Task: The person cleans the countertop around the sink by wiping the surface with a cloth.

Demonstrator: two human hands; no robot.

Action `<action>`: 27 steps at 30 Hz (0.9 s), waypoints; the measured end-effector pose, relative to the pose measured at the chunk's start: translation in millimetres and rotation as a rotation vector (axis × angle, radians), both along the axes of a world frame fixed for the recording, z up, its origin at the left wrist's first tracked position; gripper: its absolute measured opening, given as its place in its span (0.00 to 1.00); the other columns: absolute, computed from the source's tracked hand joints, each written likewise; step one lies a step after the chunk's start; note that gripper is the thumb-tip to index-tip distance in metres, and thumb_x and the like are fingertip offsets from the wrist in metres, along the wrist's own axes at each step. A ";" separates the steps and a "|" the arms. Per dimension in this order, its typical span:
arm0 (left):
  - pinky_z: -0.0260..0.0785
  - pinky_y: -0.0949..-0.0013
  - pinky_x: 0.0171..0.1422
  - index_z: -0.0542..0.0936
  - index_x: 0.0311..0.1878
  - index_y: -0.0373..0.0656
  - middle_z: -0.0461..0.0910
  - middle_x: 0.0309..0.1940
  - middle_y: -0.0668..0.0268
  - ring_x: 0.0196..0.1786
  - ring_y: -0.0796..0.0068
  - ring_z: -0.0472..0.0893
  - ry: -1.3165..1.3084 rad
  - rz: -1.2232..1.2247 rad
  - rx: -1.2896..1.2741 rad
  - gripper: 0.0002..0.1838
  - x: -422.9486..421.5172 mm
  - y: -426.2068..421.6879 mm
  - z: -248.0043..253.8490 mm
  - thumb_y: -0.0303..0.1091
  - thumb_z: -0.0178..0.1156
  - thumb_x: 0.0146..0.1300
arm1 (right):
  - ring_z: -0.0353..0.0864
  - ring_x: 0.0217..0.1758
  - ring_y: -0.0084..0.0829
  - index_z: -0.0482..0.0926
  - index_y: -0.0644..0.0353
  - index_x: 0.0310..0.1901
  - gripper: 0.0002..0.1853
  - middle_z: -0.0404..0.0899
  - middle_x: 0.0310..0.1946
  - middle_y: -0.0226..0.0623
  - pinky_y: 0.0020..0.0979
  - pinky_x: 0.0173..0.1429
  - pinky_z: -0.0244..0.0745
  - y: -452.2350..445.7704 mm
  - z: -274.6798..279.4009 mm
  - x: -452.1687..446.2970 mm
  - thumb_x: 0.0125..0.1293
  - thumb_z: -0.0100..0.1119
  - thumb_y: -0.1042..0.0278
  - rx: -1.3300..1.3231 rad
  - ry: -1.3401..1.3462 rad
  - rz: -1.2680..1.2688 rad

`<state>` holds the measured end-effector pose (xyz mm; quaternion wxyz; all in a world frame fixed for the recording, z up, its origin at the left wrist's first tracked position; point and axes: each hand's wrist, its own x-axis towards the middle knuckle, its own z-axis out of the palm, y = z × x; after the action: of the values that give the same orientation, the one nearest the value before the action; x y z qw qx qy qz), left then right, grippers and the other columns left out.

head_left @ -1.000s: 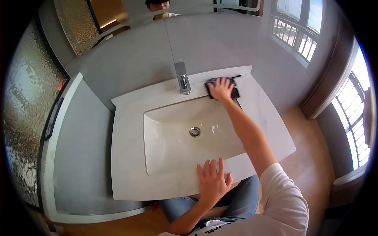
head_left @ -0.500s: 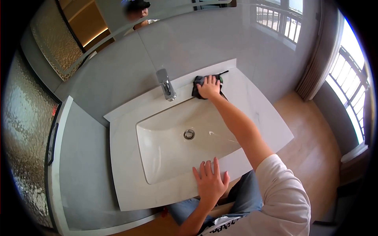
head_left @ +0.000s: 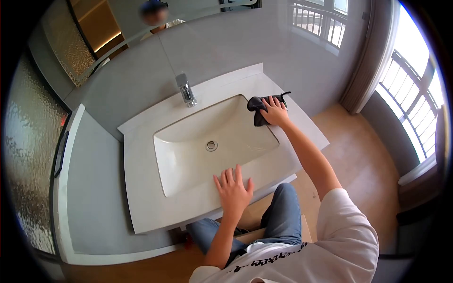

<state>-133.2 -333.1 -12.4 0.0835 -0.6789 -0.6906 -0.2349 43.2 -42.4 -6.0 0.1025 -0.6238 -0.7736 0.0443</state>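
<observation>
A dark grey cloth [head_left: 258, 106] lies bunched on the right part of the white countertop [head_left: 141, 207], partly over the sink's right edge. My right hand [head_left: 275, 112] presses on it with the fingers spread, and a thin dark loop sticks out beyond the fingertips. My left hand [head_left: 233, 189] rests on the counter's front edge, fingers apart and nothing in it. Between the hands and the wall is the white sink [head_left: 188, 137] with a round metal drain [head_left: 211, 145]. The chrome faucet [head_left: 186, 89] stands behind the sink.
A mirror [head_left: 198, 12] runs along the top of the grey wall [head_left: 212, 47]. Textured glass [head_left: 30, 151] and a low white-edged partition [head_left: 71, 155] are at the left. At the right are a curtain [head_left: 368, 61] and a window with railings [head_left: 410, 89].
My right hand and the cloth have moved from the counter behind the sink to its right side. The left hand stays on the front edge. The view has shifted.
</observation>
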 end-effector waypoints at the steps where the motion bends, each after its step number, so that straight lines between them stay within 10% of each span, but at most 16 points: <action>1: 0.53 0.39 0.72 0.73 0.63 0.42 0.73 0.54 0.55 0.62 0.53 0.70 -0.004 -0.003 0.002 0.29 -0.5 -0.2 -0.4 0.48 0.58 0.62 | 0.47 0.80 0.46 0.58 0.44 0.75 0.34 0.50 0.77 0.43 0.49 0.80 0.41 -21.5 -2.4 10.4 0.70 0.42 0.42 -0.004 -0.008 0.000; 13: 0.54 0.38 0.72 0.72 0.64 0.42 0.74 0.52 0.57 0.61 0.56 0.71 -0.002 -0.027 0.041 0.29 -2.7 0.1 -1.4 0.48 0.58 0.63 | 0.52 0.79 0.46 0.63 0.60 0.71 0.32 0.57 0.74 0.49 0.48 0.79 0.45 -241.5 1.2 57.6 0.67 0.50 0.59 0.126 0.091 0.089; 27: 0.57 0.39 0.71 0.75 0.60 0.41 0.75 0.49 0.58 0.58 0.56 0.73 -0.011 0.004 0.067 0.28 1.3 1.8 0.1 0.47 0.59 0.61 | 0.47 0.80 0.48 0.59 0.58 0.74 0.50 0.52 0.76 0.48 0.55 0.78 0.39 -26.5 -4.0 8.9 0.61 0.45 0.24 0.151 -0.011 -0.104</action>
<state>-131.9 -331.3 -12.3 0.1028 -0.6732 -0.6839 -0.2618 52.1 -68.9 -10.1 0.1475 -0.6536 -0.7420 -0.0230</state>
